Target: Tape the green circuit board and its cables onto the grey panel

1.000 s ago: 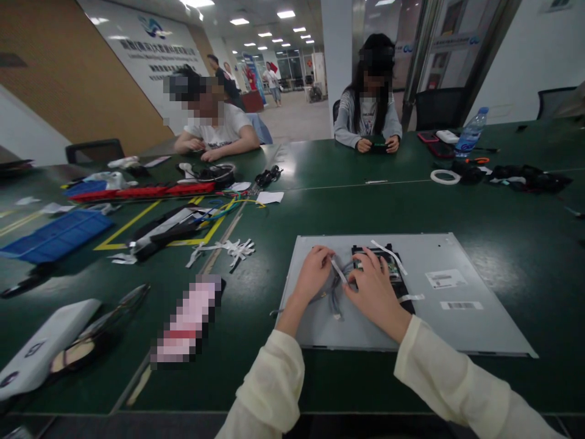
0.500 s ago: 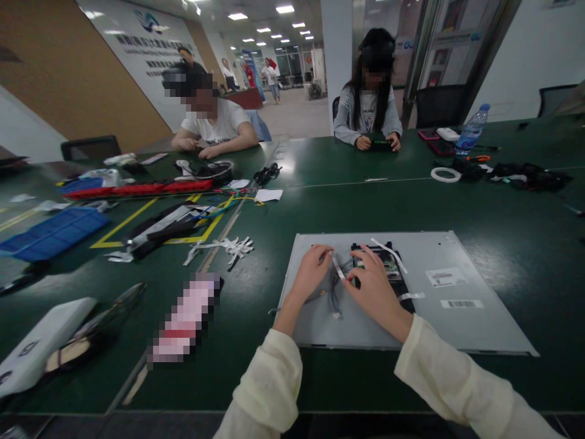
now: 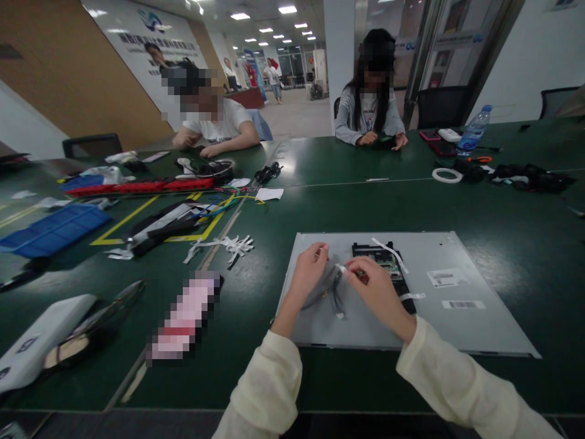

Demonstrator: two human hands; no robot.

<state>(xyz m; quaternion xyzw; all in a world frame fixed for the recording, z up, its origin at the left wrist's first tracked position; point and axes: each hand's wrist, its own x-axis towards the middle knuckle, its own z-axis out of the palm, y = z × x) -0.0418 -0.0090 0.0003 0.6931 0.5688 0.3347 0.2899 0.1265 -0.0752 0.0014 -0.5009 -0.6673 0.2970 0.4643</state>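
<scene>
1. Right hand (image 3: pixel 375 291): thumb and forefinger pressed together on one end of a short white tape strip (image 3: pixel 340 268). The other fingers are curled loosely and lifted clear.
2. Left hand (image 3: pixel 311 271): fingertips drawn together, level with the strip's free end. Whether they have the strip, a wire or nothing between them is too small to tell.
3. Wires (image 3: pixel 333 294): a grey bundle lies directly below the gap between the two hands, slightly nearer the person than the pinch. It trails on towards the person, and its plug end rests on the panel (image 3: pixel 457 329).
4. The strip hangs just above the bundle, between the two sets of fingertips. I cannot tell whether it touches the wires.
5. Circuit board (image 3: pixel 381 256): just beyond the right fingertips, set into the panel. Two more white strips cross it, one past the knuckles and one by the right wrist.
6. Handling, as I judge it:
   - Hold the strip by its very ends so the sticky face stays clean.
   - Keep it stretched flat between the hands so it cannot fold on itself.
   - Gather the wires side by side under it.
   - Keep it off the board's parts.
7. Spare strips (image 3: pixel 228 247) lie on the table (image 3: pixel 411 207), well off to the left of the left hand.
</scene>
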